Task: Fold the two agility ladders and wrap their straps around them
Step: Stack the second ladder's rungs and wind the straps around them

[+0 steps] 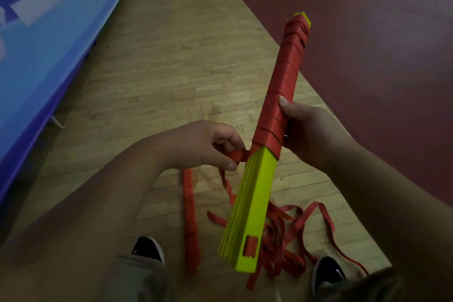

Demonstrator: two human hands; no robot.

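Note:
I hold a folded agility ladder [247, 208], a stack of yellow rungs, tilted with its far end up. Red strap winds tightly round its upper two thirds [285, 73]; the lower third is bare yellow. My right hand [308, 130] grips the wrapped middle from the right, thumb on top. My left hand [210, 144] pinches the red strap [239, 155] just left of the stack, where the wrapping ends. Loose red strap [289, 225] trails from there in a tangled heap on the floor. A second ladder [190, 218], fully wrapped in red, lies on the floor below my left hand.
Wooden floor [159, 76] runs ahead, with a dark red painted area [367, 32] to the right. A blue padded wall or mat [41, 39] with white lettering borders the left. My two black shoes [148, 249] [327, 273] stand at the bottom.

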